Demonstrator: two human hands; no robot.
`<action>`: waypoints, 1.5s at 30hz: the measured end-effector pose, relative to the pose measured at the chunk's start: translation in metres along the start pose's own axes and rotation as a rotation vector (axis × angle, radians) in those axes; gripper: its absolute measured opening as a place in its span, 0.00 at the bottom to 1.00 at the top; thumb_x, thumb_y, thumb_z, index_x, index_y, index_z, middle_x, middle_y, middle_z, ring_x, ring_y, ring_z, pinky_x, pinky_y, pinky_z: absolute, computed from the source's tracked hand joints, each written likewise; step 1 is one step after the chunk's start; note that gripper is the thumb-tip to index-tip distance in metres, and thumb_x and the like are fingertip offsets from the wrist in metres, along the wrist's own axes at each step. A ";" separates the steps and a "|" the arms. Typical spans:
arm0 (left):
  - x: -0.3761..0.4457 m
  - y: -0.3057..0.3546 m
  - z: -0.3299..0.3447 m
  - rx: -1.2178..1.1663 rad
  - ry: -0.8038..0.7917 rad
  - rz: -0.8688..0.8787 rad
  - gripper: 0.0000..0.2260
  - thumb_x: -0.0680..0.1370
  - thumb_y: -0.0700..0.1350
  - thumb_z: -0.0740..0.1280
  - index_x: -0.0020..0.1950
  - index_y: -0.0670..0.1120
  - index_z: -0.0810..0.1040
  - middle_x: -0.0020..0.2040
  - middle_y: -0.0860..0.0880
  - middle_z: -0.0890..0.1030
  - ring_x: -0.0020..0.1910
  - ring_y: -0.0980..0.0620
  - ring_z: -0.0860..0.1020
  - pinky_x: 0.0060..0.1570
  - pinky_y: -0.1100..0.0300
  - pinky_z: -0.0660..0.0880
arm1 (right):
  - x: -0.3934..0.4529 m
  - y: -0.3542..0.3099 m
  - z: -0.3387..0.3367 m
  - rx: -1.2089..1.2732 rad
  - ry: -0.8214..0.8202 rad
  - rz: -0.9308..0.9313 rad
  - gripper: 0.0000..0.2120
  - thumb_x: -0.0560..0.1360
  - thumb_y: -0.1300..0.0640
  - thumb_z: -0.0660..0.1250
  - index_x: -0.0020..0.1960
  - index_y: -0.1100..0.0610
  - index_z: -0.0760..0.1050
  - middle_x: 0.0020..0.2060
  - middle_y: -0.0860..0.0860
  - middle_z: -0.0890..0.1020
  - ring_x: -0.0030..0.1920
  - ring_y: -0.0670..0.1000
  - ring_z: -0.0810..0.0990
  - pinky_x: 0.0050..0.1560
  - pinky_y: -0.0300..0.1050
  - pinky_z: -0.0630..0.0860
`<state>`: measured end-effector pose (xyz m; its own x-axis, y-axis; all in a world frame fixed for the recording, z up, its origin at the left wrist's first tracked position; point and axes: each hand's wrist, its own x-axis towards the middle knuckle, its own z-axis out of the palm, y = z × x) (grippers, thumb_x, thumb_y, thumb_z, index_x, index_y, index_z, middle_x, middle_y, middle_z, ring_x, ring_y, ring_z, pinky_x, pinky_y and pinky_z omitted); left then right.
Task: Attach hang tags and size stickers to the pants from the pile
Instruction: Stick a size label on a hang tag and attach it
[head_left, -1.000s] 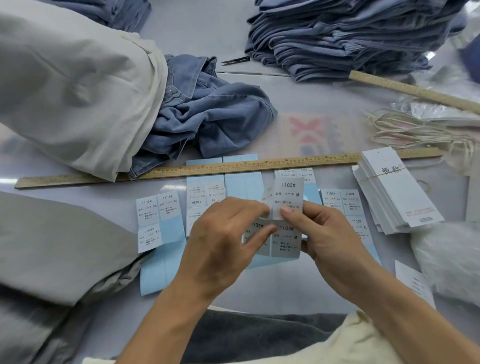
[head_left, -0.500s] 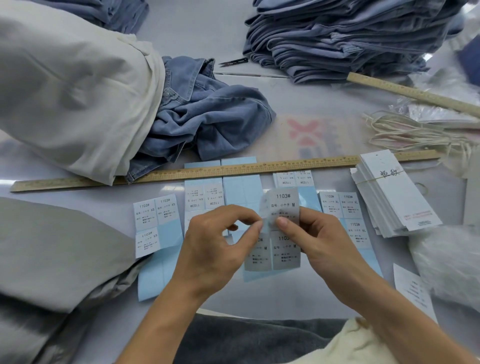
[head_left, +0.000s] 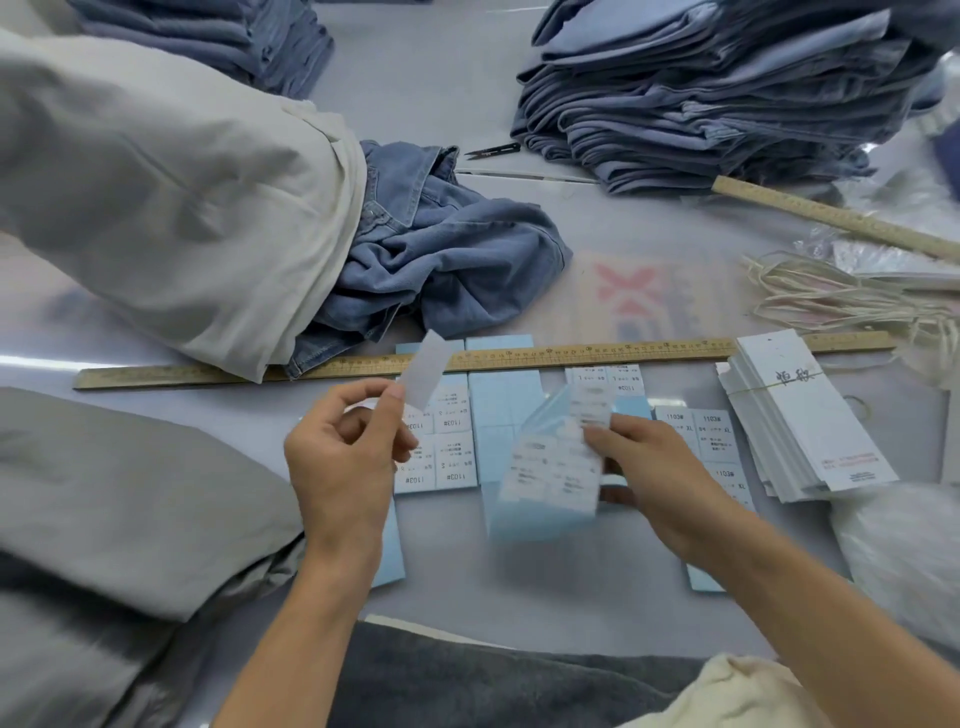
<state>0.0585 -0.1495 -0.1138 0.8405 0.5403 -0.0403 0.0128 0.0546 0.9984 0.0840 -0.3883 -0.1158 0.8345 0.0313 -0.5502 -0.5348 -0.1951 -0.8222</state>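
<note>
My left hand pinches one peeled white size sticker between thumb and forefinger, raised above the table. My right hand grips a blue-backed sticker sheet, blurred with motion, just above the table. More sticker sheets lie flat in a row below the long wooden ruler. A banded stack of white hang tags sits at the right. Loose blue denim pants lie crumpled behind the ruler. A tall pile of folded denim pants stands at the back right.
A large beige fabric bundle fills the left, grey cloth below it. Thread snips lie by the pile. A second ruler, cream strings and plastic bags crowd the right. More folded denim sits back left.
My left hand has peeled a sticker off the sheet and lifted it up and to the left. My right hand has carried the sheet down and to the right.
</note>
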 end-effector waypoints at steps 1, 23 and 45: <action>0.001 0.004 0.000 -0.006 0.004 0.006 0.07 0.79 0.42 0.73 0.42 0.53 0.84 0.31 0.46 0.83 0.28 0.53 0.78 0.28 0.66 0.73 | 0.012 -0.007 0.004 -0.048 -0.026 0.030 0.12 0.85 0.58 0.60 0.56 0.57 0.82 0.47 0.51 0.88 0.44 0.49 0.87 0.38 0.41 0.82; -0.097 0.092 0.002 0.682 -0.537 1.582 0.03 0.80 0.36 0.72 0.53 0.38 0.82 0.41 0.44 0.85 0.36 0.49 0.83 0.28 0.56 0.78 | -0.166 -0.072 -0.040 0.022 -0.068 -0.036 0.08 0.76 0.54 0.73 0.39 0.53 0.84 0.37 0.54 0.83 0.36 0.47 0.80 0.42 0.42 0.79; -0.267 0.074 -0.041 0.749 -0.798 -0.357 0.17 0.71 0.60 0.76 0.43 0.48 0.78 0.28 0.47 0.82 0.19 0.47 0.76 0.24 0.61 0.69 | -0.282 0.015 -0.083 -0.637 -0.752 -0.052 0.06 0.81 0.55 0.68 0.50 0.57 0.78 0.41 0.47 0.84 0.43 0.46 0.83 0.50 0.45 0.82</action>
<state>-0.1873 -0.2560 -0.0312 0.8245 -0.1053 -0.5559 0.4129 -0.5598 0.7185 -0.1487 -0.4816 0.0391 0.4350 0.6265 -0.6467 -0.1443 -0.6604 -0.7369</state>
